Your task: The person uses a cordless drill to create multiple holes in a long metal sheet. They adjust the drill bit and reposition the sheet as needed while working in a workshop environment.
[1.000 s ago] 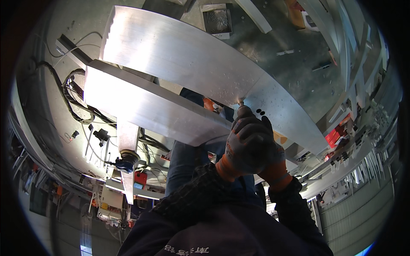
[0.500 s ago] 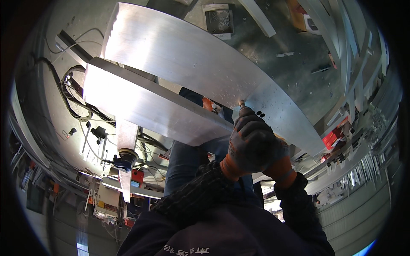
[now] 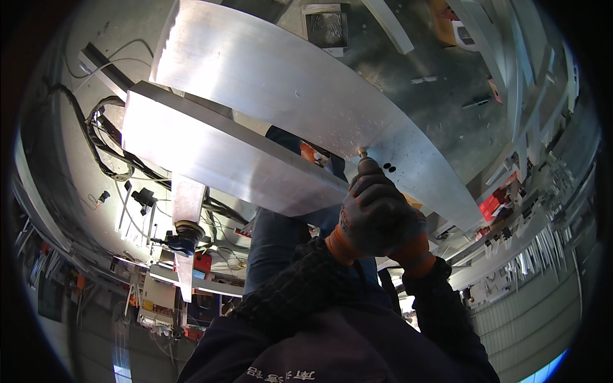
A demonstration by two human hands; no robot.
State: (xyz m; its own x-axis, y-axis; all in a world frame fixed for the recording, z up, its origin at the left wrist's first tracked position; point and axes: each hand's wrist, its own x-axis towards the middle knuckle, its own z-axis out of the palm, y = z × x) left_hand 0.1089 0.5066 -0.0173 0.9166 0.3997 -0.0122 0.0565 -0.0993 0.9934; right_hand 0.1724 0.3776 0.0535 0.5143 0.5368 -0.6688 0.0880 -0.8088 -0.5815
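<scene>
My left hand (image 3: 372, 207), in a grey glove with an orange cuff, is closed round the front of a hand-held power tool (image 3: 366, 163) with a narrow nose. Its tip meets the surface of a long brushed-metal panel (image 3: 281, 73). Two dark round holes (image 3: 389, 167) lie just right of the tip. My right hand (image 3: 412, 239), gloved alike, is closed behind the left one at the tool's rear. Both gloves cover most of the tool's body, so its exact kind does not show.
A second metal beam (image 3: 217, 150) lies nearer, with a gap between. A round sander-like tool (image 3: 184, 238) rests on a narrow metal strip at left. Black cables (image 3: 108, 153) run along the left floor. Long metal profiles (image 3: 536, 96) stand at right, near a red object (image 3: 495, 203).
The view has shifted slightly, moving the panels a little up and left. Both hands keep their grip, and the tool tip stays at nearly the same spot on the panel.
</scene>
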